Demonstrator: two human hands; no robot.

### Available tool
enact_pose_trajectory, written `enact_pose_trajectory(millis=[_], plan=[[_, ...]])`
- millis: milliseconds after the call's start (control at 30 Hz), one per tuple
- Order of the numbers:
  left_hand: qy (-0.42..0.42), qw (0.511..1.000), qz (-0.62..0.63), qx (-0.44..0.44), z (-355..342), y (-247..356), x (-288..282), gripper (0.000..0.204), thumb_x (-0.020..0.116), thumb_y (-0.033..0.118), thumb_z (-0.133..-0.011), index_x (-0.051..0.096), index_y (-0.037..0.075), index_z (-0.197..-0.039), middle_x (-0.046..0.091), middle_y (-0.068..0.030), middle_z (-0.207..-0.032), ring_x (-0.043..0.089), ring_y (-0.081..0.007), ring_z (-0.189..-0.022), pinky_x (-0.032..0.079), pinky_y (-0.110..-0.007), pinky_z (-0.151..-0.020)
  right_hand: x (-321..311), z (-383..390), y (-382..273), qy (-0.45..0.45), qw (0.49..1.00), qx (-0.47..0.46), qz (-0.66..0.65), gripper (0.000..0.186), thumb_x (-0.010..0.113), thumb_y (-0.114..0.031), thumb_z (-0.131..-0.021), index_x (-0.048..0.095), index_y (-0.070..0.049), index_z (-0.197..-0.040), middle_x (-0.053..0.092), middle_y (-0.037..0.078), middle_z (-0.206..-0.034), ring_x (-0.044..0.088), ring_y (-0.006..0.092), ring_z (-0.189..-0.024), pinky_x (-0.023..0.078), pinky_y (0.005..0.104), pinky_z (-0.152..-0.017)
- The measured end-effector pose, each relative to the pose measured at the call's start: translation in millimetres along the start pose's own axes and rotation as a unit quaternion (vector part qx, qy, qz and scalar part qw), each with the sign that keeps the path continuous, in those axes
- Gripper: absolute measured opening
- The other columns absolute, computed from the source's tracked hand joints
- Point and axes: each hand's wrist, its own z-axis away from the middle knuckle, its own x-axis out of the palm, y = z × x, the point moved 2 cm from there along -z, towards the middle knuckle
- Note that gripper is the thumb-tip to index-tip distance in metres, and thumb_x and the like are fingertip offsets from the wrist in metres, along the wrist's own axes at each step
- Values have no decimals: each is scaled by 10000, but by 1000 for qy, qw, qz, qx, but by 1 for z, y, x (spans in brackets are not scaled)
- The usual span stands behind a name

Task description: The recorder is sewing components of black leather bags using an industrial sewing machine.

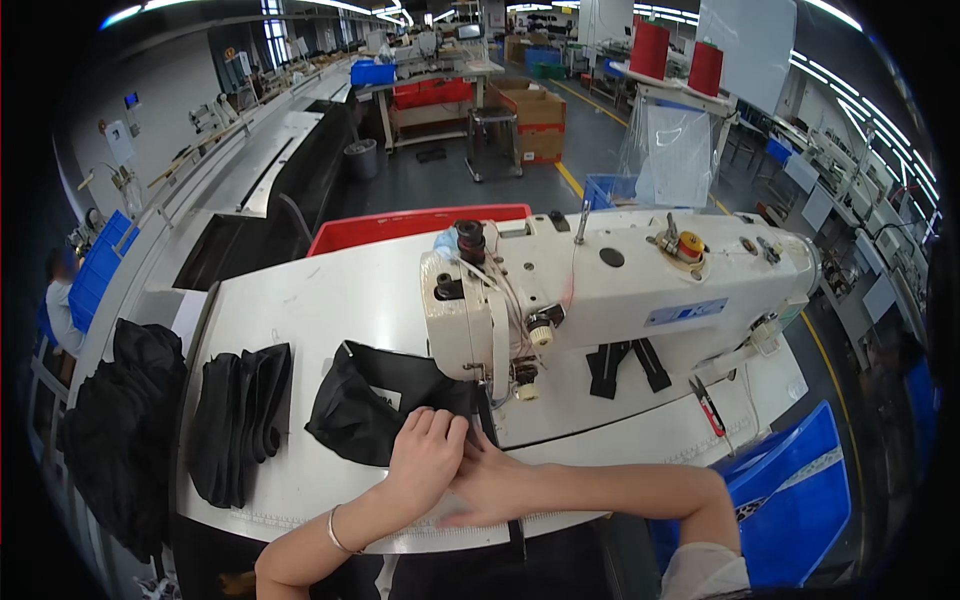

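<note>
Under the needle of the white sewing machine (610, 290), the black fabric piece (375, 400) lies flat, pressed by the left hand (425, 455) and right hand (490, 485), fingers spread, gripping nothing. Most of it seems unsewn; a stack of black pieces (240, 420) waits beside.

Black fabric piece (365, 400) lies crumpled and folded on the white tabletop (300, 300), left of the needle. Its right edge sits under my fingers (430, 425).
</note>
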Motion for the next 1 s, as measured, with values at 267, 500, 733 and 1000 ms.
enact_pose_trajectory(millis=[267,500,733,1000], plan=[[-44,924,334,-179,-9,-27,8,348,643,16,-729,497,-6,-1044,527,-166,-925,561,-310,-850,475,-353,-693,-19,73,-23,-10,996,-63,60,608,645,-311,-782,481,-1,-1279,422,168,-1391,407,360,-1275,290,482,-1073],[-46,974,182,-126,7,-31,23,394,663,-46,-614,621,-12,-1004,562,-151,-989,582,-314,-898,519,-362,-728,-35,40,46,91,993,2,76,494,658,-220,-706,573,21,-1129,587,149,-1104,563,271,-1041,474,370,-887],[-89,990,86,-64,15,-21,20,418,611,-12,-523,631,-27,-940,585,-108,-894,560,-297,-799,494,-371,-701,-18,39,64,119,991,-10,66,354,632,-118,-638,624,-50,-986,558,32,-794,582,186,-806,479,328,-540],[-50,997,57,-3,16,-24,22,423,613,13,-563,663,-3,-983,611,-111,-925,591,-288,-857,487,-400,-736,-10,42,67,62,998,29,5,347,611,-137,-714,622,-65,-1053,586,66,-821,603,209,-707,505,345,-498]])
